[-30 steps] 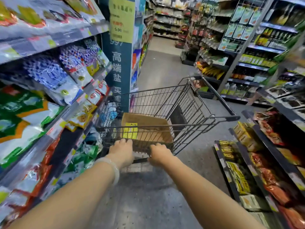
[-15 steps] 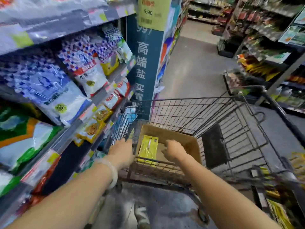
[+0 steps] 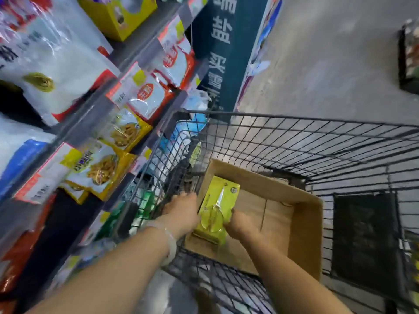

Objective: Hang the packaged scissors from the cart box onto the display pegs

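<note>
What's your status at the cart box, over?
Both hands in the cardboard box: left hand and right hand flank the yellow scissors pack. Grip unclear. Pack not hung. No pegs in view.

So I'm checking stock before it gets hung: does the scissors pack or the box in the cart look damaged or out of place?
Nothing stands out. The yellow scissors pack looks intact, held between the left hand and right hand over the open cardboard box, which sits squarely in the wire cart.
</note>
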Available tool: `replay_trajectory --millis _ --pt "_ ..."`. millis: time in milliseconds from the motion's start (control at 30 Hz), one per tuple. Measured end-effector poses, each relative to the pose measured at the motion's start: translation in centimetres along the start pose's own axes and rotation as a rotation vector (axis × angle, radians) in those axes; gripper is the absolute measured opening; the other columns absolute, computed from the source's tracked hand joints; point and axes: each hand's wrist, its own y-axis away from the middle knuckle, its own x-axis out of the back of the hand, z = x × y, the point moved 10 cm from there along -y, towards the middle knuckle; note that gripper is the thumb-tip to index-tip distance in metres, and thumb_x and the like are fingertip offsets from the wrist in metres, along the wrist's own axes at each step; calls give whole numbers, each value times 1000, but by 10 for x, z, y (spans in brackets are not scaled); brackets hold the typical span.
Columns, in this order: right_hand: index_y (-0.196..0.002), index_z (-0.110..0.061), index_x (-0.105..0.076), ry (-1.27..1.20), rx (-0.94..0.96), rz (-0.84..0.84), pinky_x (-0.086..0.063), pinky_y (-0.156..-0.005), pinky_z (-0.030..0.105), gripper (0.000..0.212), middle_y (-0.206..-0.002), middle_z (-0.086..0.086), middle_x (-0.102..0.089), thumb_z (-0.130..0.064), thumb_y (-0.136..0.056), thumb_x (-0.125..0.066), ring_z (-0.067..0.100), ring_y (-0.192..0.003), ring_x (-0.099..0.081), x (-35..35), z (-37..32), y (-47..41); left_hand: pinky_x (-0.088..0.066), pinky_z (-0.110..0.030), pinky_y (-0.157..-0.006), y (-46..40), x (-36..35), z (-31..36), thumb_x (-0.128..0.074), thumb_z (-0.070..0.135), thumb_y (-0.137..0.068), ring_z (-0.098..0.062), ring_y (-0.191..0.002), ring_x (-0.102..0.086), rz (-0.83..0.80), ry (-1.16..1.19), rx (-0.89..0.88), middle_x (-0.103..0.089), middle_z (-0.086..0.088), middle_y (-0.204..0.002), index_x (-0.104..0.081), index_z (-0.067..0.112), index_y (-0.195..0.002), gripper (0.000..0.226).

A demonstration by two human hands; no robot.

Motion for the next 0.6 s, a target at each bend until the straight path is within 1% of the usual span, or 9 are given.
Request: replay_trajectory --millis 67,133,200,233,333,433,467,533,600 --pt "-136 -12 -42 -53 -17 -11 -46 -92 33 53 -133 11 -55 -30 -88 -55 30 -119 -55 -14 6 -27 -40 -42 -102 -18 -12 3 -54 21 -90 -33 -127 -42 -21 8 2 -43 -11 -137 -44 10 -129 41" --pt "-141 -13 -37 -151 -45 -19 -46 -94 33 71 -134 8 -55 -45 -82 -62 27 -119 -55 -33 16 -57 -40 -42 -104 -33 -25 3 -53 20 -91 -32 -129 -40 -39 -3 3 -39 -11 -142 -43 10 -131 43" --pt "-143 -9 -33 -307 -112 -8 -48 -85 30 88 -130 7 -58 -52 -75 -68 26 -114 -59 -44 24 -74 -36 -43 -108 -43 -38 0 -52 20 -91 -32 -136 -32 -62 -19 19 -30 -10 -148 -35 11 -138 50" --pt "-141 -8 -35 -373 -133 14 -47 -79 28 88 -126 8 -60 -49 -72 -72 26 -110 -60 -47 28 -82 -34 -43 -110 -47 -43 -2 -51 20 -92 -32 -138 -28 -65 -20 31 -27 -10 -150 -30 11 -141 54" --pt "-131 -11 -49 -425 -141 57 -46 -78 23 73 -119 8 -63 -39 -69 -77 25 -105 -62 -45 28 -90 -33 -42 -111 -52 -48 -3 -52 20 -92 -32 -139 -25 -32 -5 48 -26 -11 -151 -27 10 -141 56" --pt "-119 -13 -62 -439 -133 66 -51 -85 30 43 -112 8 -67 -26 -78 -69 27 -103 -64 -40 32 -87 -35 -41 -109 -52 -49 -5 -54 21 -91 -31 -135 -32 -38 2 67 -34 -10 -146 -33 11 -138 52" --pt "-116 -12 -63 -459 -156 64 -53 -85 32 38 -111 9 -67 -23 -79 -67 27 -102 -64 -38 39 -85 -36 -42 -108 -50 -49 -5 -54 21 -91 -31 -133 -34 -48 0 71 -36 -10 -144 -35 11 -137 51" --pt "-116 -8 -59 -517 -212 45 -52 -85 34 40 -112 10 -66 -21 -80 -68 29 -104 -63 -33 51 -75 -36 -41 -108 -46 -46 -2 -55 26 -91 -31 -133 -34 -69 0 70 -37 -10 -143 -34 12 -138 53" --pt "-104 -10 -57 -593 -207 61 -53 -85 38 29 -98 8 -65 -17 -79 -70 28 -97 -63 -20 56 -62 -36 -41 -108 -41 -41 4 -58 33 -89 -31 -132 -36 -79 43 54 -37 -11 -142 -33 12 -139 59"
